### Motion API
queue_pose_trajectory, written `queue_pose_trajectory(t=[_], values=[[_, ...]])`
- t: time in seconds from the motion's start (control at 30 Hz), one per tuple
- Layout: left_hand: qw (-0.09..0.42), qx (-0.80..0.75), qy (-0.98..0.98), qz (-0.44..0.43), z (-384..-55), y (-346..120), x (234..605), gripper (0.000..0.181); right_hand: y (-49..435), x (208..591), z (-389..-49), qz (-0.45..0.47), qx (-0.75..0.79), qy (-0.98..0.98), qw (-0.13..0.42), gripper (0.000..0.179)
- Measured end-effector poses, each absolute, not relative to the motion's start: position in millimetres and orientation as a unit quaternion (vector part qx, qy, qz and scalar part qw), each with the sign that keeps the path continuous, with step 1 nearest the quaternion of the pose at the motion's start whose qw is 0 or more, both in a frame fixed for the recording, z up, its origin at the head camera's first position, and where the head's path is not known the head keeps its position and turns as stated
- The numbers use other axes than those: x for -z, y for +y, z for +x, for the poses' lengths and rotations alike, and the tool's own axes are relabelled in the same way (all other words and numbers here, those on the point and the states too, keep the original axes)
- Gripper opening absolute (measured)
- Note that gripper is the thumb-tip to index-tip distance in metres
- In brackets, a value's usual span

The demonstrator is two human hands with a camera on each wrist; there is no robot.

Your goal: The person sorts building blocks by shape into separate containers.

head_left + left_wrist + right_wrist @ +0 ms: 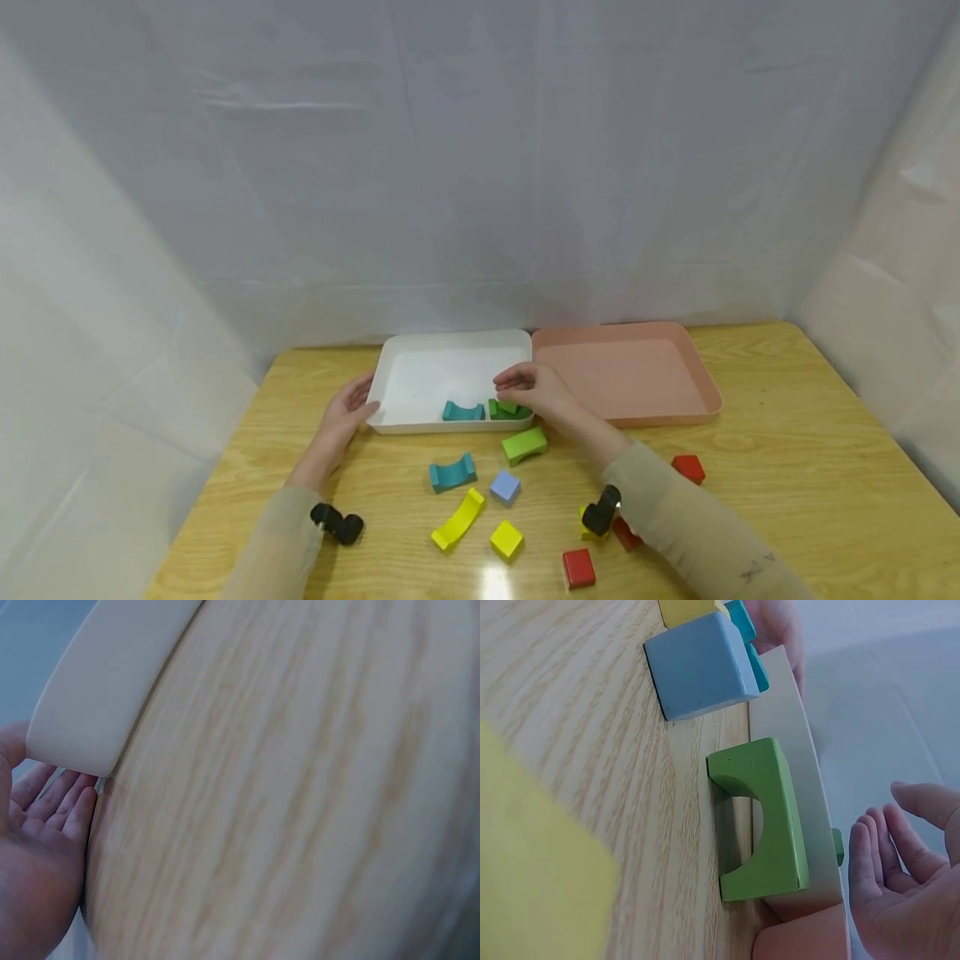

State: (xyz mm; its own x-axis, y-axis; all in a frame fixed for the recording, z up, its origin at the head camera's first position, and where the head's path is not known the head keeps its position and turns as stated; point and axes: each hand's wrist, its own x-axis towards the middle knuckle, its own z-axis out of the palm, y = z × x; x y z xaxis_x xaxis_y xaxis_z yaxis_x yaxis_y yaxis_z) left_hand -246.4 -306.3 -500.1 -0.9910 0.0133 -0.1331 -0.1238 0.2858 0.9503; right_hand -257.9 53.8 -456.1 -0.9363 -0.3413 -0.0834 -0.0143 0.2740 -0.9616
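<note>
My left hand (341, 421) holds the left end of a white tray (427, 358), thumb over the rim and fingers along the outside. Inside the tray, a teal arch block (462, 412) lies near the front wall. Beside it are green blocks (502, 409), partly hidden beneath my right hand (551, 396). That hand hovers over the tray's front right corner, fingers loosely bent and nothing between them in the right wrist view. Just outside the front wall stands a light green arch block (769, 825).
A pink tray (622, 375) adjoins the white one on the right. On the wooden table lie another teal arch (453, 474), a blue cube (506, 487), a yellow curved block (459, 520), a yellow cube (507, 540) and red blocks (578, 568). Sheets hang behind.
</note>
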Motion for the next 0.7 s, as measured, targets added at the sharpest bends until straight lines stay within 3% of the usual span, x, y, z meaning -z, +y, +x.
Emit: queue_pose_trajectory(t=[0.7], values=[[0.058,-0.604,0.794,-0.035,-244,-307,500,0.065,63,447,-249,-0.135,0.583,0.787,0.148,0.028]])
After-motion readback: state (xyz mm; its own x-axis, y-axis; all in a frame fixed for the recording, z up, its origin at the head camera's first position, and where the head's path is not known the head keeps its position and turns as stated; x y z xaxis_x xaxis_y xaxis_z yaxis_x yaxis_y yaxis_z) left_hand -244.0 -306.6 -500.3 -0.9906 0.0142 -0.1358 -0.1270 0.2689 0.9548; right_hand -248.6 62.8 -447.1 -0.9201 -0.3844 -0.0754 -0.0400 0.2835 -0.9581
